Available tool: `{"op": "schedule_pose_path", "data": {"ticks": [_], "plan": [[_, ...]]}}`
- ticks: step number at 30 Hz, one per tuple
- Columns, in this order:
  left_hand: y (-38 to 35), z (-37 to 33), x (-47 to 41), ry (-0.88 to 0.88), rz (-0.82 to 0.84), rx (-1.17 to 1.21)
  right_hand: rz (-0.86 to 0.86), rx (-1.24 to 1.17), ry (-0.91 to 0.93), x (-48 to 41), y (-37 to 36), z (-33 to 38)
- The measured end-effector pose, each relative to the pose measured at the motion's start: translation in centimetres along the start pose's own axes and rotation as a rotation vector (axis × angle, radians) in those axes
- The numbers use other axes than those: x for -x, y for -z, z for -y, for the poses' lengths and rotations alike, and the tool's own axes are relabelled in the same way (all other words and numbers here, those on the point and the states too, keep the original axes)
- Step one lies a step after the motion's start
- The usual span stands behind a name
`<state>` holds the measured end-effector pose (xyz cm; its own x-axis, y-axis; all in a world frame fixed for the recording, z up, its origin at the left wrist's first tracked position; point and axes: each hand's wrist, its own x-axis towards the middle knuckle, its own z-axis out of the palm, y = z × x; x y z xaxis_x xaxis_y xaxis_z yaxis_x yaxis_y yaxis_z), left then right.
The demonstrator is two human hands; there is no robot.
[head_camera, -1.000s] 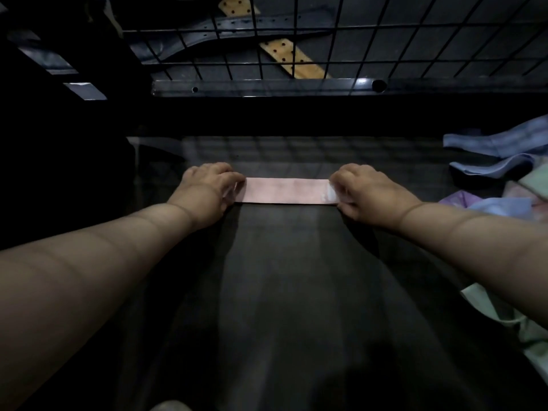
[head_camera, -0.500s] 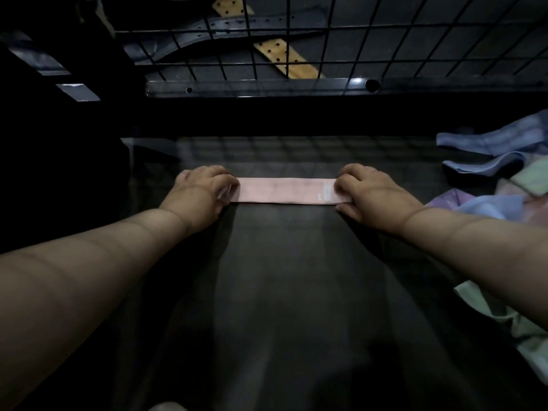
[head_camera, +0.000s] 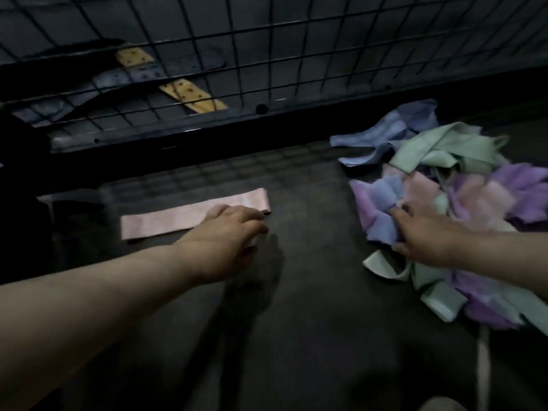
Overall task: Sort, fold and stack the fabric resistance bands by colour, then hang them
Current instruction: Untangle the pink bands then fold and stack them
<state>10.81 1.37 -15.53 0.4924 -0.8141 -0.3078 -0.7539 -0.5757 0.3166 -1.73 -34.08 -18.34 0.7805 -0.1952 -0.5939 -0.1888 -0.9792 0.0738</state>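
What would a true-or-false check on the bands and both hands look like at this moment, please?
1. The pink band lies flat on the table, apart from the pile. True.
2. The right hand is on the pink band. False: it is at the pile, its fingers gripping a blue band.
3. The pile holds only pink bands. False: blue, green, purple and pink bands are mixed in it.
4. The left hand is at the pink band. True.
5. A wire grid stands behind the table. True.
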Motion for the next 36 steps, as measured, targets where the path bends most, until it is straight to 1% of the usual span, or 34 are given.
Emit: {"op": "schedule_pose_path", "data": {"ticks": [2,5,6,9,12,14,15,17,18,19,20,21,22,23,25,27,29,30,32,34,36], "plan": [[1.0,-3.1,-1.4,-0.079,0.054,-0.023,0.063,-0.085,0.062,1.2,0.2,-1.9],[1.8,-7.3,-4.1,-0.125,0.083,-0.036,0.005,-0.190,0.134,2.5,0.6,-2.7],[1.8,-8.6,-5.1,-0.109,0.094,-0.021,-0.022,-0.220,0.166,2.9,0.3,-2.8],[1.3,-12.4,-8.0,-0.029,0.154,0.063,-0.025,-0.207,0.185,4.1,-0.1,-2.5],[0.3,-15.8,-10.5,0.044,0.188,0.159,-0.137,-0.291,0.215,4.5,-0.9,-4.0],[-0.6,-17.3,-11.7,0.127,0.190,0.258,-0.212,-0.281,0.131,4.1,-1.1,-5.6],[-1.1,-17.9,-12.3,0.161,0.190,0.309,-0.214,-0.255,0.053,3.8,-1.1,-6.6],[-1.7,-18.9,-13.3,0.194,0.199,0.388,-0.131,-0.285,-0.094,3.6,-0.9,-8.6],[-1.9,-19.2,-13.6,0.195,0.199,0.407,-0.098,-0.321,-0.121,3.4,-0.5,-9.5],[-2.1,-19.6,-13.9,0.181,0.195,0.410,-0.102,-0.339,-0.131,3.5,-0.1,-10.2],[-2.2,-19.9,-14.1,0.158,0.190,0.404,-0.152,-0.319,-0.139,3.4,0.3,-10.8],[-2.2,-20.2,-14.3,0.135,0.187,0.398,-0.242,-0.258,-0.138,3.2,0.7,-11.2],[-2.3,-20.3,-14.5,0.125,0.196,0.398,-0.311,-0.234,-0.119,2.8,1.2,-11.2],[-2.5,-20.5,-14.7,0.131,0.214,0.399,-0.331,-0.247,-0.044,2.6,1.7,-10.9],[-2.7,-20.5,-14.9,0.176,0.255,0.391,-0.250,-0.370,0.128,1.7,2.5,-9.5],[-2.8,-20.4,-15.0,0.204,0.277,0.390,-0.139,-0.409,0.166,0.9,2.7,-7.6],[-2.9,-20.4,-14.8,0.204,0.281,0.406,-0.041,-0.367,0.129,0.5,2.6,-5.9],[-3.0,-20.3,-14.7,0.206,0.277,0.413,0.005,-0.298,0.115,0.4,2.3,-5.1],[-3.0,-20.0,-14.5,0.221,0.262,0.432,0.036,-0.121,0.086,0.3,1.3,-4.0],[-3.0,-19.7,-14.2,0.231,0.251,0.453,-0.036,-0.049,0.053,0.1,0.2,-3.6],[-2.9,-19.4,-14.0,0.236,0.247,0.486,-0.119,-0.057,0.040,-0.1,-0.4,-3.9]]}}
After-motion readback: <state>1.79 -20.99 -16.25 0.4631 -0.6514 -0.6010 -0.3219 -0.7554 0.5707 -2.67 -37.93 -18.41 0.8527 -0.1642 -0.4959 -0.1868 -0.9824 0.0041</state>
